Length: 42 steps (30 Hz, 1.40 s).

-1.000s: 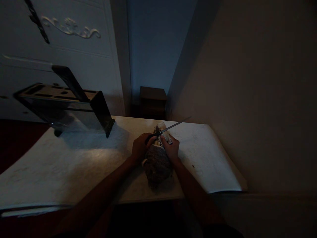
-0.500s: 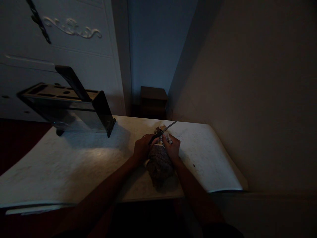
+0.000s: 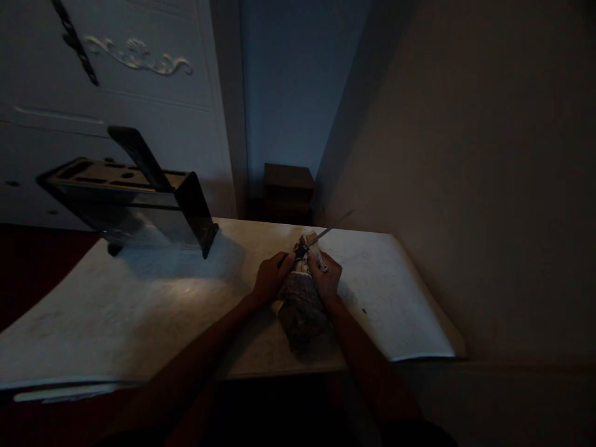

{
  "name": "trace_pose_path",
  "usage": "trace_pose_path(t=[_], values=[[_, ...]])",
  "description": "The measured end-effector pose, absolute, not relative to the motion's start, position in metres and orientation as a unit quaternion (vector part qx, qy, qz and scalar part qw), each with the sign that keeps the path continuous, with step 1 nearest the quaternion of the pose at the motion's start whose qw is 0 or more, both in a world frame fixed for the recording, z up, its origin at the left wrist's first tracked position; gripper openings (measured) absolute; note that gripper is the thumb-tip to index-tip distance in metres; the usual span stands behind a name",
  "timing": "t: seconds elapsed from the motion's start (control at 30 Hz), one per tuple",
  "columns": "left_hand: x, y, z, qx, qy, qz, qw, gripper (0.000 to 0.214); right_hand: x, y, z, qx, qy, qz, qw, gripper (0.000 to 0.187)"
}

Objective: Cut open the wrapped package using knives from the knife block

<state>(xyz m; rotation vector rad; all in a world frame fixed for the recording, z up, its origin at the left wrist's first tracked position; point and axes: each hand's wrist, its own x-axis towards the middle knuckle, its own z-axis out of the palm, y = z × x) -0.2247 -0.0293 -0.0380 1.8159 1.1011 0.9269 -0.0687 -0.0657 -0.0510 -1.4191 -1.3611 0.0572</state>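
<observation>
My left hand [image 3: 270, 277] is closed around the black handle of a knife [image 3: 331, 226], thumb laid on top. The thin blade points up and to the right, beyond the far table edge in view. My right hand [image 3: 326, 275] pinches a pale, patterned fold of cloth close to where handle and blade meet. Between my wrists lies a bunched brown-grey cloth [image 3: 302, 298] on the table, its pale end under the knife. The dim light hides whether the right fingers also touch the knife.
A knife block [image 3: 139, 214] with a metallic side and one black-handled knife [image 3: 142, 158] stands at the left on the pale table [image 3: 186, 323]. A small dark speck [image 3: 364, 310] lies right of my right wrist. Behind are a white cabinet [image 3: 153, 112] and a brown box-like stand [image 3: 288, 180].
The knife has shifted, its blade reaching further up and right. My left thumb now lies over the handle, covering more of it. My right hand has barely moved.
</observation>
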Motion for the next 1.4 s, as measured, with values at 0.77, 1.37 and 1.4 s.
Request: trace_pose_path(t=[0.77,1.37,1.4], values=[[-0.225,-0.027,-0.041,0.661,0.415,0.347,0.520,0.052,-0.064,-0.062,-0.055,-0.587,-0.610,0.029,0.532,0.029],[-0.229,-0.023,-0.029,0.385,0.353,0.227,0.822,0.058,-0.067,-0.065,-0.052,-0.578,-0.597,0.058,0.554,0.030],[-0.231,-0.023,-0.027,0.380,0.338,0.221,0.832,0.059,-0.068,-0.065,-0.052,-0.579,-0.595,0.063,0.554,0.031]])
